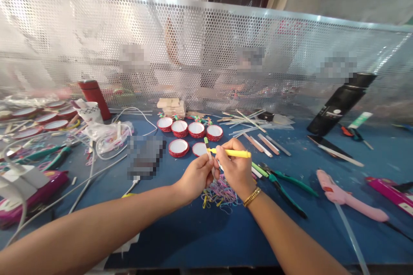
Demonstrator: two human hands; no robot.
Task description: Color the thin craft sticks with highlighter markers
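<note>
My left hand (197, 176) is closed in a pinch on a small upright wooden stick with a green tip (207, 145). My right hand (235, 165) grips a yellow pen (234, 153) held level, its tip touching the stick. Both hands hover over a heap of thin coloured rubber bands (219, 192) on the blue table top (193, 232). Just beyond the hands lie several red-rimmed white lids (179, 128).
Green-handled pliers (284, 184) and a pink glue gun (348, 197) lie to the right. Loose sticks (254, 131) and a black bottle (340, 103) sit further back. A phone (143, 157), cables, a red flask (94, 94) and more lids are at the left. A perforated metal screen (206, 51) closes the back.
</note>
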